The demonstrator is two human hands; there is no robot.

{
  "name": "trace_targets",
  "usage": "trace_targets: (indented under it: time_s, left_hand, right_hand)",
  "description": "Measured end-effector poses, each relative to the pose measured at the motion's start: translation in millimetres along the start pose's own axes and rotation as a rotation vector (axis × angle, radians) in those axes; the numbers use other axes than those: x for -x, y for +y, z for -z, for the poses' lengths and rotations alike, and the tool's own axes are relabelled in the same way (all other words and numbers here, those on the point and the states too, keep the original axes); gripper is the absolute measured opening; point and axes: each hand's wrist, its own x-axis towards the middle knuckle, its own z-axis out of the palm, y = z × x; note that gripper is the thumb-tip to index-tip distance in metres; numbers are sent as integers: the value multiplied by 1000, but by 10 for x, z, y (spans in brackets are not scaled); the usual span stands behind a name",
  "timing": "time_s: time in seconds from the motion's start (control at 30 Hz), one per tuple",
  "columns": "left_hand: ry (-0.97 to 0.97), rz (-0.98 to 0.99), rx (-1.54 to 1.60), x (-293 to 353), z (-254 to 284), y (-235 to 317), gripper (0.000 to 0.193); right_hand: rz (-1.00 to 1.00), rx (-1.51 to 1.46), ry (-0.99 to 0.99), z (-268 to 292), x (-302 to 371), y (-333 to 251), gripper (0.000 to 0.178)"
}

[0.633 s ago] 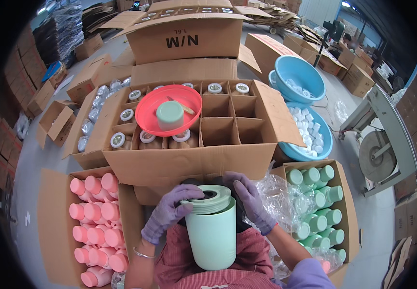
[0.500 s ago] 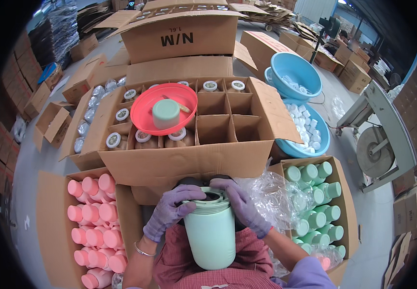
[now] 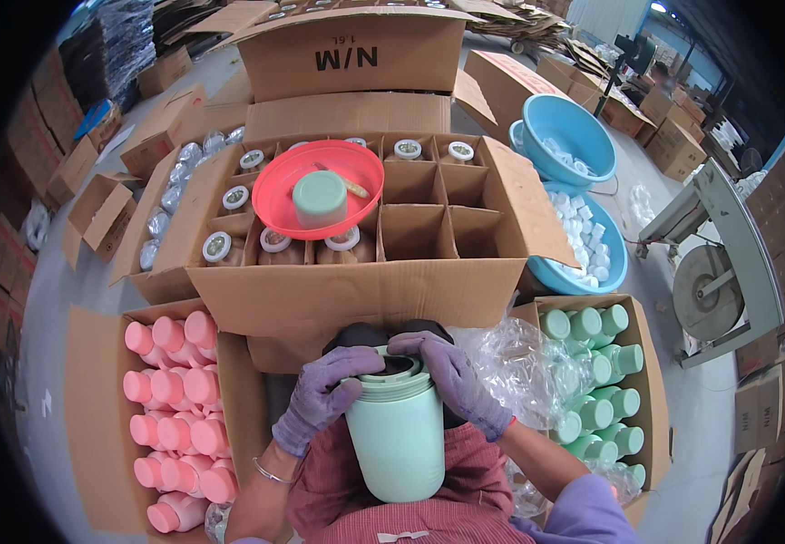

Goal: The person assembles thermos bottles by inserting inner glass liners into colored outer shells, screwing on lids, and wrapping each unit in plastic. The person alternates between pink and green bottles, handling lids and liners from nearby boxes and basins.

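A mint-green bottle shell point(image 3: 399, 444) stands between my legs in my lap, leaning slightly, its ridged neck and dark round opening turned up. My left hand point(image 3: 327, 392), in a purple knit glove, closes on the left side of the neck, fingers over the rim and thumb against it. On the opposite side my right hand point(image 3: 451, 381), gloved alike, wraps its bent fingers over the rim. Several green-capped bottles point(image 3: 596, 412) fill a carton at my right. At my left, pink bottles with pink caps point(image 3: 168, 387) lie in rows.
In front stands a divided carton point(image 3: 347, 295) with several white-capped jars point(image 3: 217, 247). A red dish point(image 3: 270, 195) on it holds a green cup point(image 3: 320, 201). Blue basins point(image 3: 624, 263), one with white caps, stand to the right beside a grey machine point(image 3: 728, 272). Clear plastic film point(image 3: 510, 363) lies beside my right hand.
The view has shifted a little, so the cartons ahead sit slightly higher and further right. Both hands keep their hold on the bottle shell's neck, with only slight finger movement.
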Motion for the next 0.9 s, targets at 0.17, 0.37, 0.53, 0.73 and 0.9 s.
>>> trace_targets:
  time_s: [0.17,0.37,0.53,0.73,0.9]
  left_hand:
    - [19,-66,-458,65,-244,464,39]
    - [10,-155,-637,13,-396,593,33]
    - [51,195,299,79,-605,34,47]
    - [-263,679,883,568,-925,-165,46]
    - [-448,312,211,1032,-737,675,80]
  right_hand:
    - [-143,-408,-125,46,31,290,48]
    - [-156,-292,-147,167,154,149,47]
    - [344,421,-302,418,629,-890,39]
    - [130,448,-244,557,1157,-1435,51]
    - [-685,363,166,825,1146,-927,50]
